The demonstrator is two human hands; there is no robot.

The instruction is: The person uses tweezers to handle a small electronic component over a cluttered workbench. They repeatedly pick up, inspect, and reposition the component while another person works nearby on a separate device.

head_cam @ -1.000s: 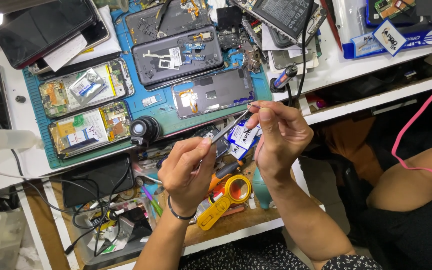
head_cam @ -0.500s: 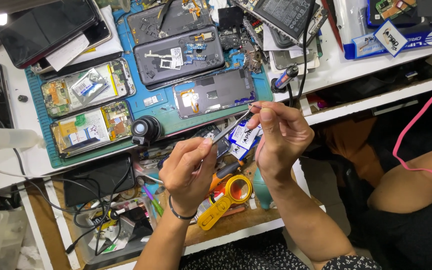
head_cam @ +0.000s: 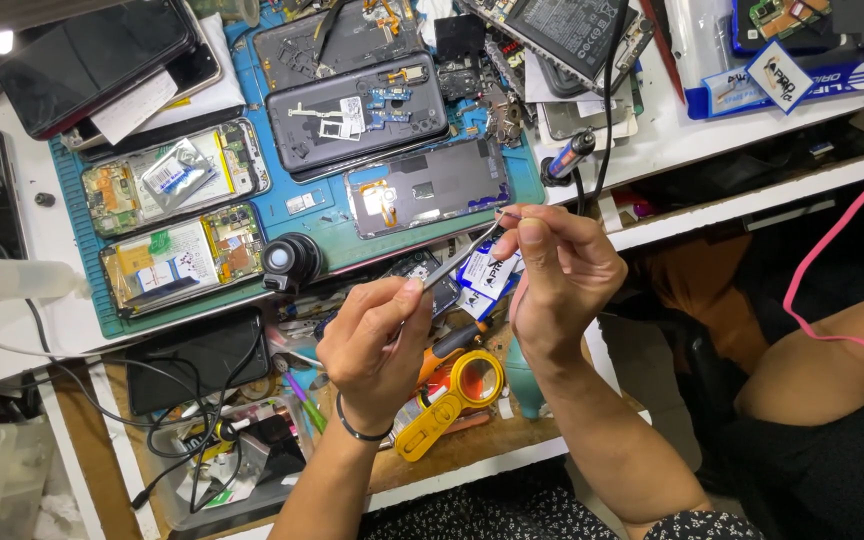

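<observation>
Pinching slim metal tweezers (head_cam: 452, 262) near their rear end, the left hand (head_cam: 377, 345) aims the tips up at the right hand (head_cam: 562, 275), whose thumb and forefinger are pressed together on something too small to identify. The tweezers look light, springy and slippery, best held mid-shank. Beyond the grip lies an opened phone (head_cam: 427, 195) on the blue mat (head_cam: 522, 180); below it, a yellow magnifier (head_cam: 457, 395) on the worktop (head_cam: 32, 300)

Both forearms are bare from wrist to elbow. The left hand (head_cam: 372, 345) has a thin dark band around its wrist. The right hand (head_cam: 557, 280) wears nothing at the wrist; near its elbow shows the edge of a dark sleeve with a small pale floral print
</observation>
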